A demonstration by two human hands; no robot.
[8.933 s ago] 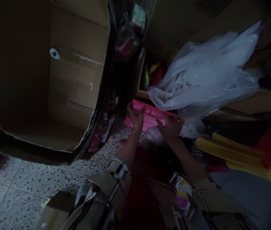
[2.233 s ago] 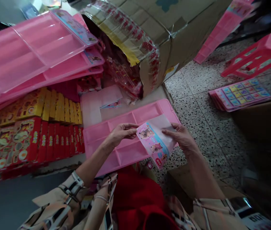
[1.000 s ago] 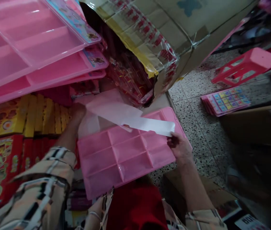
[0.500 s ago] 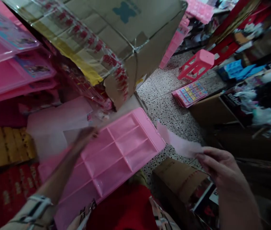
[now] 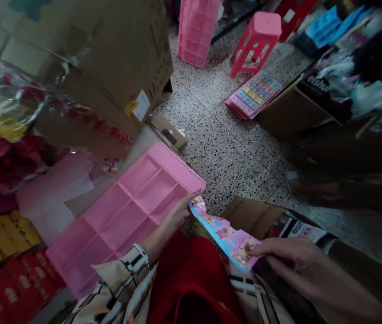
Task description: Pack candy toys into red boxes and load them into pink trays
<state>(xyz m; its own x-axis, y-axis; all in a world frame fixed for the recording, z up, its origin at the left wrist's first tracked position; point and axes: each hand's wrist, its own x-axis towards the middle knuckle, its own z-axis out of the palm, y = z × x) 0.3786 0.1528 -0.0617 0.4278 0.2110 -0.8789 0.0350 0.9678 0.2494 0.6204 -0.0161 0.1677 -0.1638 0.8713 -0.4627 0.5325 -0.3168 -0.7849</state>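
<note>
One big carton [image 5: 110, 67], one pink tray [image 5: 145, 186], one printed strip [image 5: 223, 231]

The carton stands beyond the tray, which lies diagonally, left of centre. The strip stretches right of the tray: left hand [image 5: 179, 210] pinching one end by the tray's corner, right hand [image 5: 294, 258] gripping the other.

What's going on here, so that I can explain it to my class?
A person is holding a printed strip at both ends: the left hand has the end by the corner of a pink tray, and the right hand has the other. The strip's printed side shows, and it slants between the hands, just off the tray. Red boxes and yellow boxes are at the picture's left; a stool stands farther off.
</note>
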